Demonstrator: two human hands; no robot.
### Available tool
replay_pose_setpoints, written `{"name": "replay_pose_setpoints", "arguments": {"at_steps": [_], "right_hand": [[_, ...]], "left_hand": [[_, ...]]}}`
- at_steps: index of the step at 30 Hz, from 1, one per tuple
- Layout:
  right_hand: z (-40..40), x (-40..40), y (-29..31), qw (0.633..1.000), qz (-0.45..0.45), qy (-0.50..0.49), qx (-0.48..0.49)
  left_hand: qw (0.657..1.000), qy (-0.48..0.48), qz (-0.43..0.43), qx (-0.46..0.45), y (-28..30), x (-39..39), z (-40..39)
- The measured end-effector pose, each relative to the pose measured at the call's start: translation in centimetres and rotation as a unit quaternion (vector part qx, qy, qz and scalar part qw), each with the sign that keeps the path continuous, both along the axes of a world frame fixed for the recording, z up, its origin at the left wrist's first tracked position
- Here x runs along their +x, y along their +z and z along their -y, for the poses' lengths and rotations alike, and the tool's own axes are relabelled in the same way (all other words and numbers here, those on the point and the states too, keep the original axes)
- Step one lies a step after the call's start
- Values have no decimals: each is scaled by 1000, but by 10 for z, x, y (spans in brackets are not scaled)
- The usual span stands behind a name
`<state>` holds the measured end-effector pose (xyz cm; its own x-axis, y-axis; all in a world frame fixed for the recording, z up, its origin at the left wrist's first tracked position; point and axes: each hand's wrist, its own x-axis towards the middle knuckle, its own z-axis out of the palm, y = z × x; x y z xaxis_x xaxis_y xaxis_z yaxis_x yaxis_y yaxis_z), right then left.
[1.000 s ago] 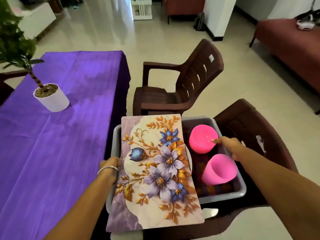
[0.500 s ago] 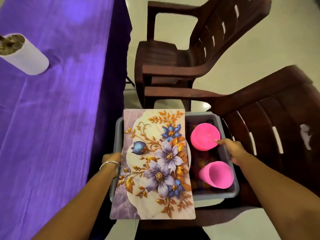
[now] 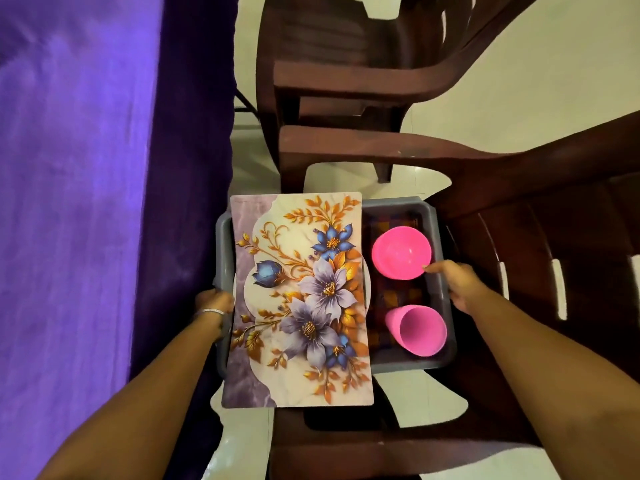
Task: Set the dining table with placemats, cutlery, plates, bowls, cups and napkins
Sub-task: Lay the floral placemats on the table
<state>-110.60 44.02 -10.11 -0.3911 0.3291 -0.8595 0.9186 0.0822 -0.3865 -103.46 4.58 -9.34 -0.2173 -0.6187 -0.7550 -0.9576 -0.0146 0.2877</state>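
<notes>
Head view: grey plastic tub is now lowered onto brown chair, gripped at both rims by left hand and right hand; floral placemat can be unloaded next.

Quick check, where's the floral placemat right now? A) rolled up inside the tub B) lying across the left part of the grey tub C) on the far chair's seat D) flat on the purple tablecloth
B: the floral placemat lies flat over the left part of the grey tub, beside the pink bowl and pink cup.
</notes>
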Motion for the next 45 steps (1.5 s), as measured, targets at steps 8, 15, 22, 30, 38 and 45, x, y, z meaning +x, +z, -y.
{"name": "replay_pose_setpoints", "arguments": {"at_steps": [8, 15, 22, 30, 38, 45], "right_hand": [[10, -2, -34, 999, 8, 47, 18], [16, 0, -48, 984, 64, 163, 28], [28, -13, -38, 936, 92, 303, 154], [129, -19, 1, 931, -220, 285, 51], [178, -52, -44, 981, -69, 180, 29], [168, -42, -38, 989, -101, 105, 20]], "left_hand": [[1000, 11, -13, -21, -24, -2, 8], [997, -59, 30, -45, -25, -4, -1], [990, -121, 15, -65, -31, 2, -1], [958, -244, -59, -135, -20, -7, -3], [960, -269, -40, -64, -44, -12, -4], [959, -276, -25, -63, -45, -8, -4]]}}
